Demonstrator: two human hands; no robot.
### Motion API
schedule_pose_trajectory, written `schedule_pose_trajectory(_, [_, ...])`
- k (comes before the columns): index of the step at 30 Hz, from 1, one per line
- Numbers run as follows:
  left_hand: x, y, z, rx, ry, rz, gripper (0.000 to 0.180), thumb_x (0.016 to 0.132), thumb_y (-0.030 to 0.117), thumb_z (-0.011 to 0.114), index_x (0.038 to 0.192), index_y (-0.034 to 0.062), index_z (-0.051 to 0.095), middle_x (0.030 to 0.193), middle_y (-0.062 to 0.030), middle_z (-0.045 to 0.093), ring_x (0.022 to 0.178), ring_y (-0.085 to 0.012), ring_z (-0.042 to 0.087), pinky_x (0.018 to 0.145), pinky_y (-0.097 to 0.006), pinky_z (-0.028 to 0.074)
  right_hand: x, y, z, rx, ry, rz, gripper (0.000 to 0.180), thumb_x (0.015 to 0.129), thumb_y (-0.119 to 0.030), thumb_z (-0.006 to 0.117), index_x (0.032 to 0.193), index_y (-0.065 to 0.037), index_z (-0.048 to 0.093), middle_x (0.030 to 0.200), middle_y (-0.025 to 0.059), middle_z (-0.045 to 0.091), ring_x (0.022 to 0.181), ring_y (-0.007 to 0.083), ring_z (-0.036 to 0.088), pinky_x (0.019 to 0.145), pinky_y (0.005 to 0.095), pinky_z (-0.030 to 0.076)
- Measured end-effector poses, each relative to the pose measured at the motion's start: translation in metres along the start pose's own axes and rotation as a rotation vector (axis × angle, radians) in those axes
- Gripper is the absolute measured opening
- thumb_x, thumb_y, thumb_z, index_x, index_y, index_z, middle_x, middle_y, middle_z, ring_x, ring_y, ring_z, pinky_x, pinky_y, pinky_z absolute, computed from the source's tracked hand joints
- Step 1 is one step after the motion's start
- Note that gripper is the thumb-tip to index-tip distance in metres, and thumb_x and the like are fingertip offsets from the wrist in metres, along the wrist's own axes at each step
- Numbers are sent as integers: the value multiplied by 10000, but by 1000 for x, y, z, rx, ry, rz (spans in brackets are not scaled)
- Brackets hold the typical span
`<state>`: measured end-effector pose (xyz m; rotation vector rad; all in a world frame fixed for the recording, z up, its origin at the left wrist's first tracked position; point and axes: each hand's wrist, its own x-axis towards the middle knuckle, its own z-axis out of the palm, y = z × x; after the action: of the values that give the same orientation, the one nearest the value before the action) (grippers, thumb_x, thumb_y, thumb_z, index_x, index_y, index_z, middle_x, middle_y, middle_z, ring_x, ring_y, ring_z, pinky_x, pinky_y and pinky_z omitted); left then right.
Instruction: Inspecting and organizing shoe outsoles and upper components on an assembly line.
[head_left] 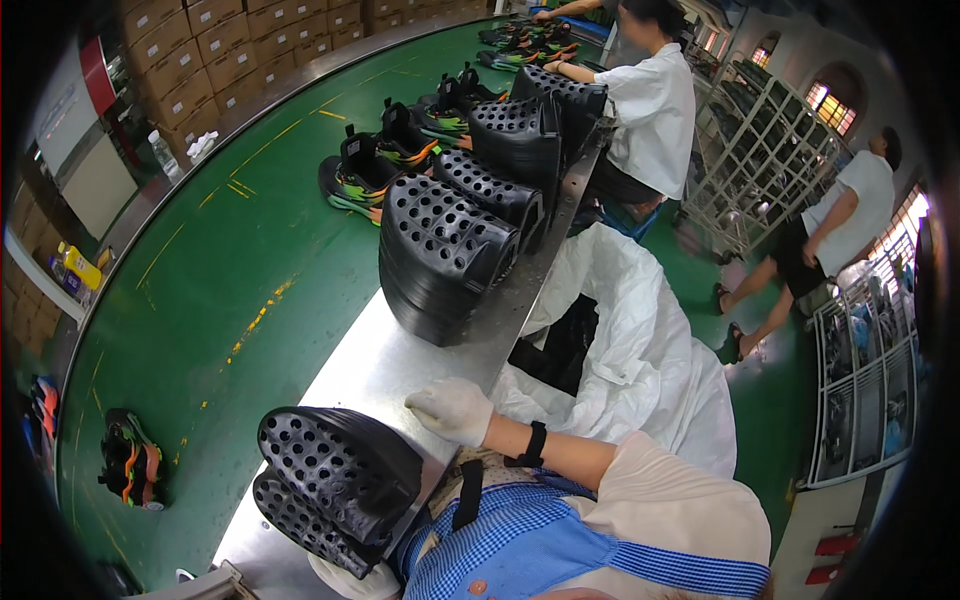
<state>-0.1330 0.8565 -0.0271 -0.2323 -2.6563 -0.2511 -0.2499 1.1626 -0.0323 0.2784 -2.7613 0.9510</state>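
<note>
While a green conveyor belt [230, 290] carries bright sneakers [360, 175] past stacked cardboard boxes [200, 60], a gloved right hand [452, 410] rests loosely curled, holding nothing, on the near end of a steel shelf [400, 365]. The gloved left hand [345, 582] cradles black perforated moulds [335, 480] at the shelf's near edge; its grip is hidden. More moulds [445, 250] line the shelf beside a white sack [640, 350].
</note>
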Motion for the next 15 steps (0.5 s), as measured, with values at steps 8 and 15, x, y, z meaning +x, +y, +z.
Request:
schedule_pose_trajectory(8, [-12, -11, 14, -84, -5, -72, 314, 956, 250, 584, 1185, 47, 656, 1073, -215, 667, 1028, -443, 618, 945, -548, 490, -1, 2, -1, -7, -9, 4, 146, 891, -180, 567, 830, -70, 642, 740, 160, 634, 762, 364, 651, 691, 494, 513])
schedule_pose_trajectory(15, [-4, 1, 5, 31, 60, -1, 365, 923, 157, 659, 1226, -46, 642, 1219, -283, 651, 1097, -487, 626, 995, -551, 497, 2, 3, -3, -1, -30, 9, 149, 893, -181, 565, 829, -68, 638, 744, 165, 636, 765, 368, 652, 696, 497, 516])
